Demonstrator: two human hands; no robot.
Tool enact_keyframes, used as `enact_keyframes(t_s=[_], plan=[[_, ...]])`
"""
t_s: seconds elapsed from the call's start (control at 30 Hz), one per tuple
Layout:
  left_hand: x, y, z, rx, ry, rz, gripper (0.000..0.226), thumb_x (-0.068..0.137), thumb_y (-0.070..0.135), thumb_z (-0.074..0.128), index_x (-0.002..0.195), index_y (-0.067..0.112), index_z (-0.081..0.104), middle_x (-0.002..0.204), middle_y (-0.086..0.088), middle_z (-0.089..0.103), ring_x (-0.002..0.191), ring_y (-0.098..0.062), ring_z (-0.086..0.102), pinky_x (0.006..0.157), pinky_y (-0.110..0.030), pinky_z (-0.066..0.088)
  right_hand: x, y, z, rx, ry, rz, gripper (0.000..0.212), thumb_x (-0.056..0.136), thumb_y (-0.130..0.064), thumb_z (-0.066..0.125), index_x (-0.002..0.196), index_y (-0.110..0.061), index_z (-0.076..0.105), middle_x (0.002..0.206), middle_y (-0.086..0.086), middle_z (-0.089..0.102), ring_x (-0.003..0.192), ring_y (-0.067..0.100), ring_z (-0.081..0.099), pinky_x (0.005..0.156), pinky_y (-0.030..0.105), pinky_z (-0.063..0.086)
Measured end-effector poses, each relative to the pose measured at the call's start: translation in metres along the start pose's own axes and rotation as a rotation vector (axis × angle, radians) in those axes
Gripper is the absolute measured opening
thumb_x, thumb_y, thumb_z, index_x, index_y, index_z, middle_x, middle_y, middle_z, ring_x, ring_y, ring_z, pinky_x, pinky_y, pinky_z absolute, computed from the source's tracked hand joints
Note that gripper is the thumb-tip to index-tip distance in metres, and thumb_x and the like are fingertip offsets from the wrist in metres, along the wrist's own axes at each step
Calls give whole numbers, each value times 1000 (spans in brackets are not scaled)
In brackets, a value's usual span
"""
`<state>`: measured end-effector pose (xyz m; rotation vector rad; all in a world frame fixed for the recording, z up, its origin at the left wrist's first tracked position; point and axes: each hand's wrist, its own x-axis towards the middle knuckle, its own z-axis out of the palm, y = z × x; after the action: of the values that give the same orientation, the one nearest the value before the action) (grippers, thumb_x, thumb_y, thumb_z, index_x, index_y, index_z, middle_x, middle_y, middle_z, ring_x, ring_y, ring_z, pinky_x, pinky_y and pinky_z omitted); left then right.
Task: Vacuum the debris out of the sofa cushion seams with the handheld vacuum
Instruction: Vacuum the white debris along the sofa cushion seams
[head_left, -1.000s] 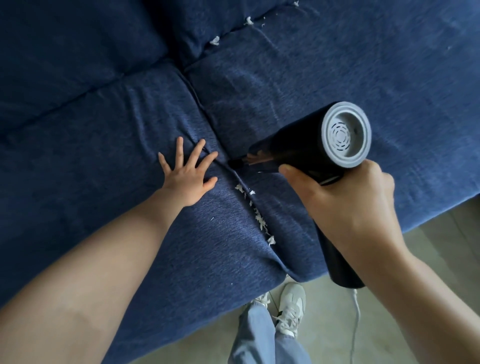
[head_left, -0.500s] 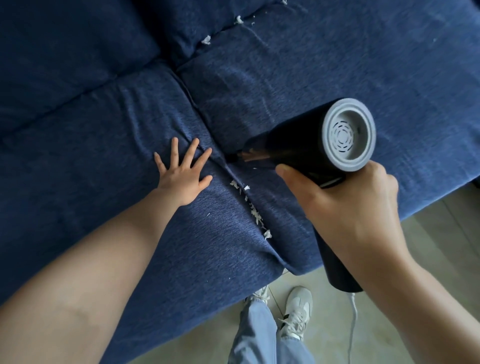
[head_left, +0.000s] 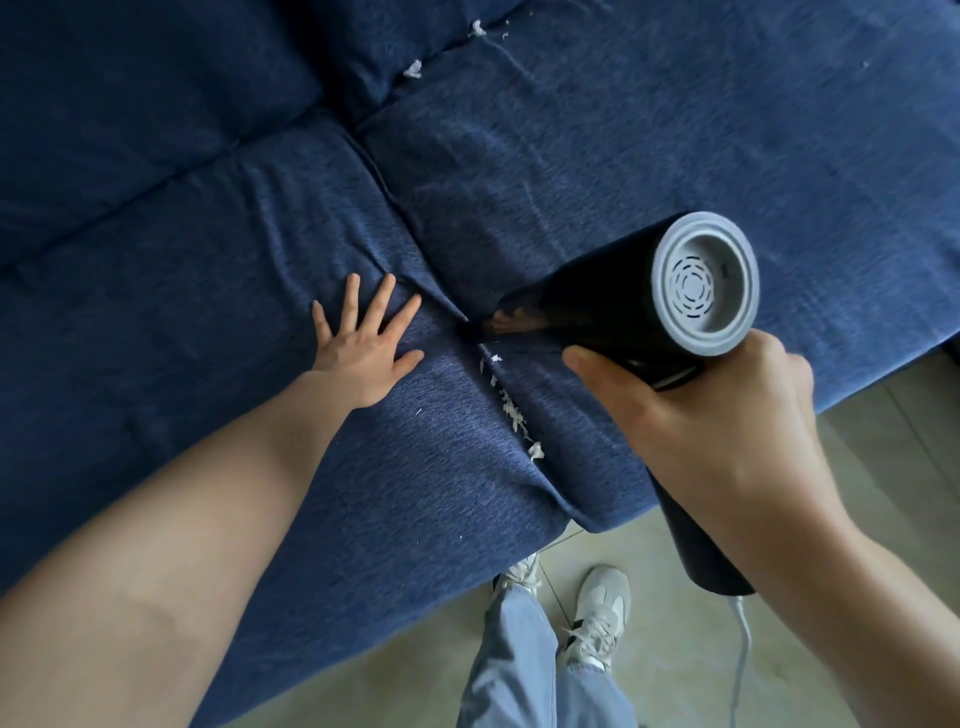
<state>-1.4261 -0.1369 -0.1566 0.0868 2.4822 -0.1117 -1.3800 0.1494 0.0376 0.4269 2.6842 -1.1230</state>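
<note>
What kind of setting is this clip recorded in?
Probably a home living room: a blue fabric sofa with seat cushions, pale floor tiles, and a corded handheld vacuum held in the right hand.

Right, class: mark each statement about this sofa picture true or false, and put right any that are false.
1. The left hand lies flat on the cushion with fingers spread. True.
2. The right hand is empty. False: it grips the vacuum.
3. White debris lies in the seam on the near side of the nozzle. True.
4. The nozzle points at the floor. False: its tip is at the seam between the two seat cushions.
5. The back seam is clean. False: white scraps lie there.
6. A white cord hangs from the vacuum's handle. True.
</note>
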Motion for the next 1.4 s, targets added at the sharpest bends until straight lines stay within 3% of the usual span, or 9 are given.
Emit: enact_keyframes(t_s=[0.2, 0.3, 0.4, 0.57, 0.8, 0.97, 1.1, 1.27, 1.4], plan=[[-4, 0, 5, -20, 1, 3, 66, 95, 64, 20, 149, 45, -15, 154, 9, -34, 140, -29, -35, 110, -68, -9, -4, 2, 5, -67, -10, -29, 66, 54, -79, 51, 86, -23, 66, 77, -5, 68, 90, 25, 62, 69, 27, 43], [-6, 2, 3, -23, -4, -10, 66, 96, 63, 21, 149, 44, -14, 155, 9, -33, 140, -29, -34, 110, -68, -9, -7, 3, 2, -29, 12, -29, 52, 55, -77, 55, 73, -29, 60, 64, -18, 55, 87, 24, 62, 68, 27, 42], [-7, 5, 3, -44, -11, -24, 65, 97, 62, 21, 149, 45, -13, 155, 9, -32, 140, -28, -35, 111, -68, -9, -8, 6, 2, -78, -65, -16, 56, 58, -72, 59, 84, -23, 67, 70, -9, 60, 92, 24, 60, 69, 24, 38], [-9, 7, 4, -45, -11, -37, 64, 98, 59, 21, 150, 44, -13, 156, 9, -31, 141, -29, -34, 111, -68, -8, -12, 7, -4, 38, -41, -10, 41, 60, -68, 64, 61, -28, 56, 57, -13, 59, 75, 18, 63, 57, 22, 40], [-11, 8, 6, -48, -17, -52, 63, 99, 58, 21, 149, 44, -14, 156, 9, -31, 141, -28, -34, 112, -65, -9, -16, 15, -5, 94, -39, 39, 41, 61, -66, 69, 64, -26, 61, 56, -9, 63, 71, 18, 68, 62, 26, 48], [-12, 6, 7, -34, -19, -52, 65, 97, 61, 22, 149, 45, -14, 156, 11, -30, 142, -27, -32, 114, -63, -8, -21, 15, -10, 52, -35, -10, 41, 63, -64, 69, 61, -25, 57, 53, -9, 60, 69, 16, 63, 56, 19, 41], [-13, 6, 7, -25, -24, -51, 65, 97, 60, 23, 149, 46, -15, 156, 12, -31, 142, -26, -32, 115, -62, -6, -26, 10, -13, 108, -64, -30, 33, 60, -67, 66, 80, -41, 60, 69, -23, 64, 66, 13, 65, 58, 22, 43], [-12, 7, 6, -31, -16, -69, 65, 97, 61, 25, 149, 46, -11, 157, 12, -27, 144, -26, -28, 116, -60, -4, -27, 13, -3, 91, -155, -29, 38, 58, -66, 68, 62, -30, 56, 53, -10, 59, 68, 18, 67, 57, 24, 43], [-13, 6, 8, -33, -3, -72, 65, 97, 60, 25, 149, 46, -11, 158, 12, -26, 144, -27, -27, 116, -60, -3, -25, 19, -4, 107, -159, -30, 37, 58, -69, 66, 65, -33, 58, 57, -16, 62, 64, 13, 66, 56, 22, 43]])
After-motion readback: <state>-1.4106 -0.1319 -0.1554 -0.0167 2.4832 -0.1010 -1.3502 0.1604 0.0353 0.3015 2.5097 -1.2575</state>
